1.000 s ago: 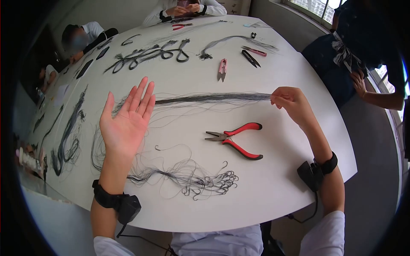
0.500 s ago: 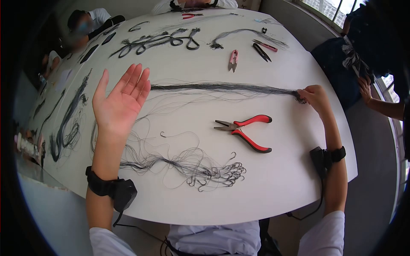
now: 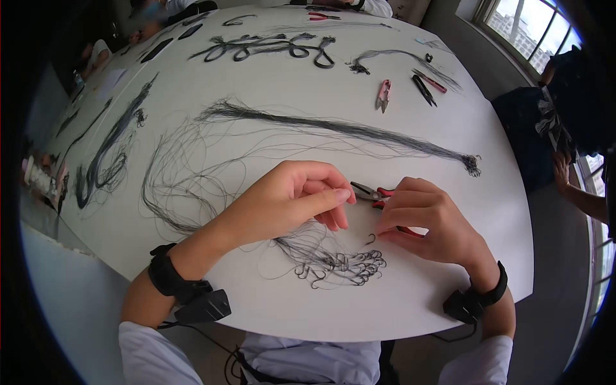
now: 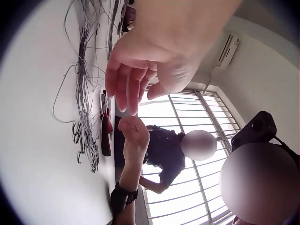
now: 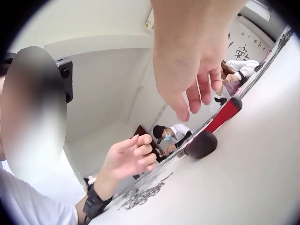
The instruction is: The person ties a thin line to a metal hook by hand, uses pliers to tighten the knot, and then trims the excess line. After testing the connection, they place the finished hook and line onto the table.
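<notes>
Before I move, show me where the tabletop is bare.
Free: the strip between the fish hooks and the near edge of the table; the patch between the right hand and the table's right edge; the band between the looped bundle and the straight bundle. Crowded: around the left hand, with pliers, hooks and loose lines.
</notes>
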Tool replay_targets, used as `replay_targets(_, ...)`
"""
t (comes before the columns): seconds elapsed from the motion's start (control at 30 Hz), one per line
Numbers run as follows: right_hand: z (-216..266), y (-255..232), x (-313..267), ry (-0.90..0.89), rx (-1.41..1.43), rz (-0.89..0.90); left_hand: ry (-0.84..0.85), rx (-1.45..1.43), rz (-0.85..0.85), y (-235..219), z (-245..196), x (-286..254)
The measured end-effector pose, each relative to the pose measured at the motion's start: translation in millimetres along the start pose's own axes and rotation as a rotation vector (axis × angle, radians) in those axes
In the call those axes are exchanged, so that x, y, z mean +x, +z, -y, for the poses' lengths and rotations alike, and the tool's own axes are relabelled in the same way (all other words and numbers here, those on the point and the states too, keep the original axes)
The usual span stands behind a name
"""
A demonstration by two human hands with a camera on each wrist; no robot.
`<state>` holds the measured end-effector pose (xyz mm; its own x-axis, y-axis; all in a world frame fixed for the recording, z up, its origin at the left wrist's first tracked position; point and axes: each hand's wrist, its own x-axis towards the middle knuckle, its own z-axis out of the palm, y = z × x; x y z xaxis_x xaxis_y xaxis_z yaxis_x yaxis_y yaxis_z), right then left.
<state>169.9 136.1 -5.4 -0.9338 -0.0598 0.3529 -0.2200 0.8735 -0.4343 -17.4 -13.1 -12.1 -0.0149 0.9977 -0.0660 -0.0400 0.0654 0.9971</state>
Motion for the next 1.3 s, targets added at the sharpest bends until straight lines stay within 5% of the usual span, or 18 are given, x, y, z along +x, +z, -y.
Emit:
replay_targets(0.3, 4.8, 16.5, -0.6, -0.091, -0.135, 0.008, 0.053, 0.054, 0.006, 5.3, 3.7, -1.4)
replay_targets(0.6, 19.4, 3.9, -0.1, 0.182, 0.174, -0.024, 0.210, 0.614, 0.014, 26.3, 3.6, -7.2)
replay_targets(0.87, 23.1, 0.1, -2.0, 0.510, 0.747, -0.042, 0.004, 0.104, 0.077, 27.3, -0.1, -8.2)
replay_targets(1.2, 27.6, -12.4, -0.3, 0.590, 0.888, -0.126, 0.113, -0.189, 0.057, 23.2, 0.0, -6.4)
replay_targets(1.3, 26.5, -12.2, -0.9, 0.627, 0.914, -0.116, 0.240, -0.593, 0.437, 8.7, 8.9, 1.5)
